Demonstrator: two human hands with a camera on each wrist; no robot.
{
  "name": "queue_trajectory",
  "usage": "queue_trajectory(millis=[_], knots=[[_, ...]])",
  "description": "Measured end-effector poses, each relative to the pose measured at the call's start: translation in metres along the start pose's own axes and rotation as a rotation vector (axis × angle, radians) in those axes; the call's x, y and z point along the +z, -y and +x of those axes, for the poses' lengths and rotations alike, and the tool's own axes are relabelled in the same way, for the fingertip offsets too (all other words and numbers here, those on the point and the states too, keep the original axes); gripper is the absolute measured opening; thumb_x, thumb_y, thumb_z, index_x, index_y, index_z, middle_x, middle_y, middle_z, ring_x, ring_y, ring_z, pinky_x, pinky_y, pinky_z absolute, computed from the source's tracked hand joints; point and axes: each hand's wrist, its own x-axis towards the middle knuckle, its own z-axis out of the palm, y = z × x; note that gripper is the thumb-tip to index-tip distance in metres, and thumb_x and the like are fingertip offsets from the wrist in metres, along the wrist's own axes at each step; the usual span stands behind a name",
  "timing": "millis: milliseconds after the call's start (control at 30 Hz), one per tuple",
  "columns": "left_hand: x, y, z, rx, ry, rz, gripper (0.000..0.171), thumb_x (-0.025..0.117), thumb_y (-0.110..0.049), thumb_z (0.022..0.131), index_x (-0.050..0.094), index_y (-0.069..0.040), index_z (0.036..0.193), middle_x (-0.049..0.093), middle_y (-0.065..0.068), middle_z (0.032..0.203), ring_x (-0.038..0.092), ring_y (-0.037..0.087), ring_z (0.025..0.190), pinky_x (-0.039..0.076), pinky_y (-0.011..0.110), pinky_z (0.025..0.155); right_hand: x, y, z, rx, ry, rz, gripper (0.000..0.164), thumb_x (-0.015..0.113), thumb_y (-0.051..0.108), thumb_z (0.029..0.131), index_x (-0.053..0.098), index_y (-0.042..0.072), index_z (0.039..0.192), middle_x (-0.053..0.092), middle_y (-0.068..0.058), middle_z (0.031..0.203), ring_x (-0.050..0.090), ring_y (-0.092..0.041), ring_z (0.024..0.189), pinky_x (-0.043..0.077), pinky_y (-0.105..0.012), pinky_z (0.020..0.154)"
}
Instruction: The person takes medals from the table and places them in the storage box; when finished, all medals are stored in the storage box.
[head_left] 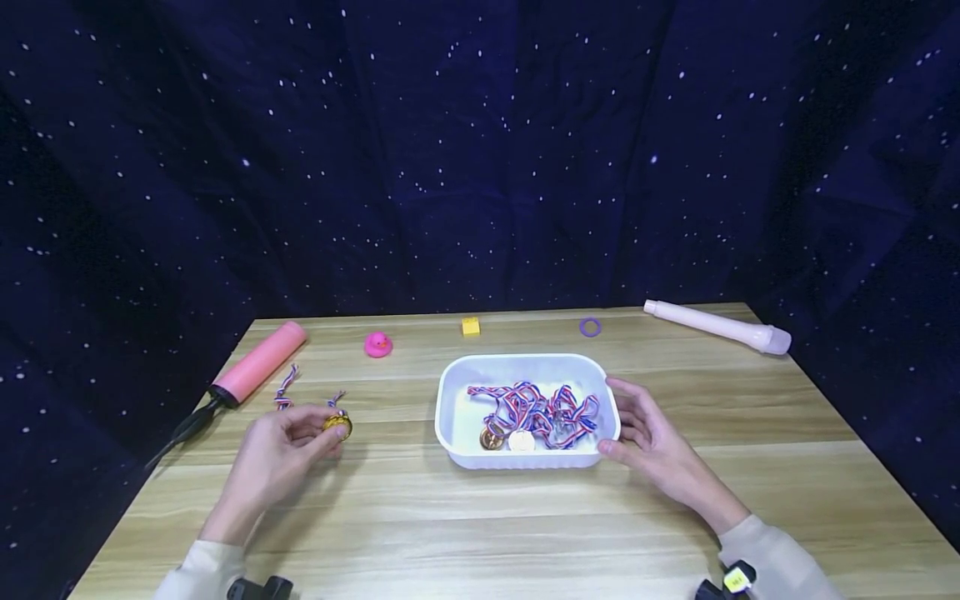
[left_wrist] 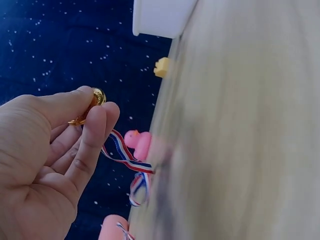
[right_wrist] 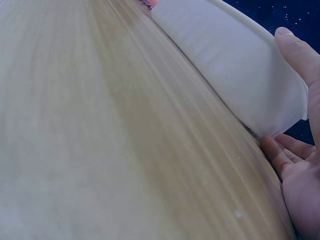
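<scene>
My left hand (head_left: 281, 450) pinches a gold medal (head_left: 339, 427) between thumb and fingertips, left of the white plastic basin (head_left: 517, 461). From the medal hangs a red, white and blue striped ribbon (left_wrist: 121, 150), which trails toward the table in the left wrist view. My right hand (head_left: 656, 446) grips the basin's right end, with the thumb (right_wrist: 296, 52) at the rim and the other fingers low against the wall. Inside the basin lie a bronze-coloured medal (head_left: 491, 438), a pale silvery medal (head_left: 521, 441) and tangled striped ribbons (head_left: 528, 408).
A pink hand pump (head_left: 262, 360) with a black nozzle lies at the left edge. Along the back are a pink rubber duck (head_left: 378, 345), a yellow block (head_left: 470, 326), a purple ring (head_left: 590, 327) and a pale pink microphone-shaped tube (head_left: 712, 325). A dark starry curtain (head_left: 480, 167) hangs behind.
</scene>
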Motion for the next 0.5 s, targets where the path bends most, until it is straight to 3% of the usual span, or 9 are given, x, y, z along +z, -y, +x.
queue_trajectory(millis=[267, 500], knots=[[-0.001, -0.022, 0.017, 0.163, -0.081, 0.067, 0.028, 0.087, -0.008, 0.097, 0.08, -0.002, 0.124, 0.085, 0.012, 0.102, 0.079, 0.001, 0.087, 0.064, 0.015, 0.078, 0.001, 0.0, 0.0, -0.002, 0.002, -0.001, 0.082, 0.079, 0.003, 0.102, 0.034, 0.011, 0.17, 0.054, -0.028, 0.155, 0.061, -0.036, 0.136, 0.055, -0.02, 0.11], [-0.001, -0.047, 0.034, 0.208, -0.098, 0.06, 0.025, 0.087, -0.013, 0.099, 0.082, -0.004, 0.122, 0.085, 0.01, 0.101, 0.078, -0.002, 0.088, 0.064, 0.014, 0.078, 0.0, 0.002, 0.0, 0.004, 0.001, -0.005, 0.082, 0.079, 0.004, 0.102, 0.034, 0.012, 0.17, 0.054, -0.028, 0.155, 0.06, -0.039, 0.136, 0.054, -0.02, 0.11]])
